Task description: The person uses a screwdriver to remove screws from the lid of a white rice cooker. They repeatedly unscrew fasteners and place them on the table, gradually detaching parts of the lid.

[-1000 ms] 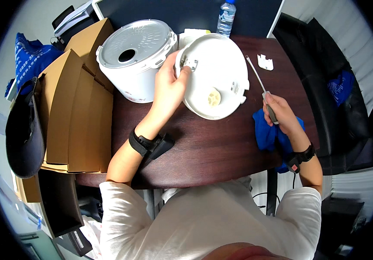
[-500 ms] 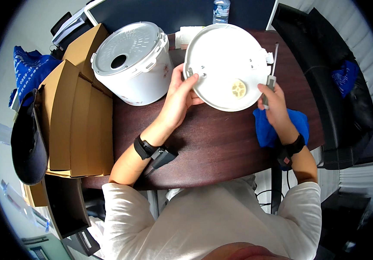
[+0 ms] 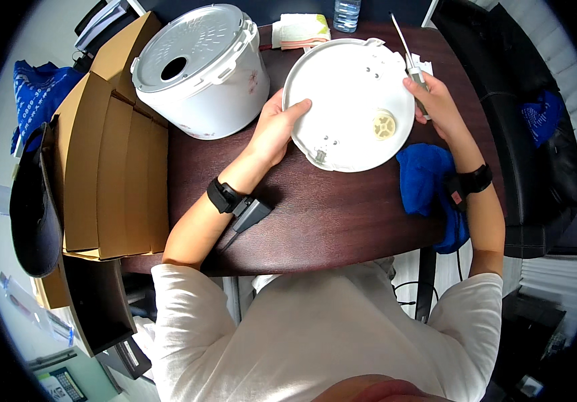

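already the white inner lid (image 3: 348, 100) is off the rice cooker (image 3: 198, 67) and held over the table's (image 3: 328, 214) 1 o'clock part. left hand (image 3: 276, 127) clasps its 9 o'clock rim; right hand (image 3: 436, 100) grips a screwdriver (image 3: 410, 57) at 3 o'clock. screws look undone yet; cooker sits at 10 o'clock.

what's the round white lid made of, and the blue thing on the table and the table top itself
Round white lid: looks like moulded plastic, smooth and matte, with small holes and a cream plastic hub. Blue cloth: soft fabric, judging by its folds and crumpled edge. Table: dark brown wood or wood-look veneer, with faint grain and a slight sheen; which one, I cannot tell.
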Action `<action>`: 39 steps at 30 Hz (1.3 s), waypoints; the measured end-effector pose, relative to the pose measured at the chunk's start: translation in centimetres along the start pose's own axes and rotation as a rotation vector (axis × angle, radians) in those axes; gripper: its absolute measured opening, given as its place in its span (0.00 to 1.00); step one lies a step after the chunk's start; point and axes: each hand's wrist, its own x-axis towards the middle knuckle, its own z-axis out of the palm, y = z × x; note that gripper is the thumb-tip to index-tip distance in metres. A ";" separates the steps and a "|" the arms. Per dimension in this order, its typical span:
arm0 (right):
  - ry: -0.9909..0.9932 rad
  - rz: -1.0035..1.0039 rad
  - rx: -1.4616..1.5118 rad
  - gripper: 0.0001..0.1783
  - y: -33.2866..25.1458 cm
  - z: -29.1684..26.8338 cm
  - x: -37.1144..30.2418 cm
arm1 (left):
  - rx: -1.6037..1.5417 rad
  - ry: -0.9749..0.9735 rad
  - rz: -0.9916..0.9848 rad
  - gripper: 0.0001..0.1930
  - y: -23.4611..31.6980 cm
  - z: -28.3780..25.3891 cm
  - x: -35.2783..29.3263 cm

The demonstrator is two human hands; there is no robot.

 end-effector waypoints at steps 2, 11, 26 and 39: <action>0.071 0.009 -0.069 0.15 -0.8 0.7 -0.2 | -0.002 0.067 0.058 0.18 -0.8 -0.3 0.3; -0.229 0.218 -0.142 0.13 -0.9 3.9 -10.0 | 0.012 0.201 0.269 0.08 -1.8 -0.2 0.7; -0.258 -0.135 -0.547 0.18 0.9 6.4 -11.2 | 0.276 0.219 0.322 0.12 -1.1 -0.2 0.3; -0.192 -0.187 -0.742 0.17 -0.6 6.2 -10.6 | 0.375 0.220 0.326 0.13 -0.8 -0.2 0.0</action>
